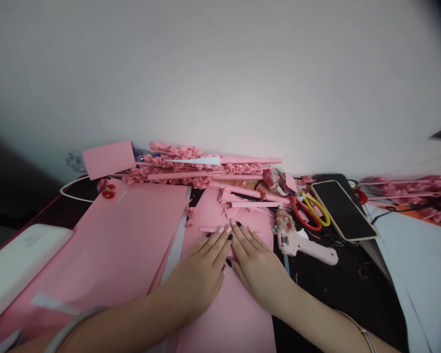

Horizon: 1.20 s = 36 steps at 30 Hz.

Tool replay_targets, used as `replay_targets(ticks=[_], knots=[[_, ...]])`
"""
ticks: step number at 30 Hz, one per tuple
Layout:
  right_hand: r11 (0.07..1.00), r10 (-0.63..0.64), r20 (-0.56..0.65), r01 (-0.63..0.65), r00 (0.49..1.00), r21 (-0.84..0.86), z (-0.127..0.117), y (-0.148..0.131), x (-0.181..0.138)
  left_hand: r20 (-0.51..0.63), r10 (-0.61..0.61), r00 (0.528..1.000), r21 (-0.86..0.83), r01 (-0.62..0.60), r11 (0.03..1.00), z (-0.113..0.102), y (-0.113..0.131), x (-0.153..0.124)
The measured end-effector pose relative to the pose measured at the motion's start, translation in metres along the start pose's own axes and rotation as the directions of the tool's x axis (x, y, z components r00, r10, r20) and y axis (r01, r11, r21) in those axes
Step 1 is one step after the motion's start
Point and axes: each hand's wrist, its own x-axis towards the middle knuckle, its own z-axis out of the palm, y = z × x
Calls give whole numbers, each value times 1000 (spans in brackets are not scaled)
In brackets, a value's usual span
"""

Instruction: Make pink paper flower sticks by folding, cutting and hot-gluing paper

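Observation:
My left hand (202, 274) and my right hand (255, 262) both lie flat, fingers stretched out, side by side on a pink paper sheet (228, 318) in front of me. The fingertips nearly touch in the middle. Nothing is gripped in either hand. Small pink paper scraps (230, 208) lie just beyond the fingertips. A larger pink sheet (125, 245) lies to the left of my left hand.
A pink glue gun (303, 242) lies right of my right hand, then red and yellow scissors (310, 211) and a dark phone (343, 208). Folded pink paper flowers and rolled sticks (202, 169) are piled by the wall. A white case (16, 264) sits far left.

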Motion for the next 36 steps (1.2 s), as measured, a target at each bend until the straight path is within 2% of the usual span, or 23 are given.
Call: replay_targets(ticks=[6,14,20,25,29,33,36], knots=[[1000,-1,-9,1,1000,1,0,0,-1,-3,-76,997,-13,76,997,1,4,1],[1000,2,15,-2,1000,5,0,2,0,-9,-94,995,-49,94,994,-4,1,5],[1000,16,16,-15,1000,-14,-2,0,0,-31,-143,989,-30,142,989,0,-3,2],[991,62,-43,-66,997,-119,-7,5,-9,-61,-222,973,34,225,974,4,-5,-2],[982,61,-109,-79,992,-172,-12,20,-15,-98,-264,960,75,272,959,-3,-10,-1],[993,79,-167,-92,983,-73,-17,33,-6,-175,-193,966,88,210,974,-15,-22,6],[986,159,-147,-149,976,79,-19,38,4,-269,-156,951,24,168,985,-20,-32,13]])
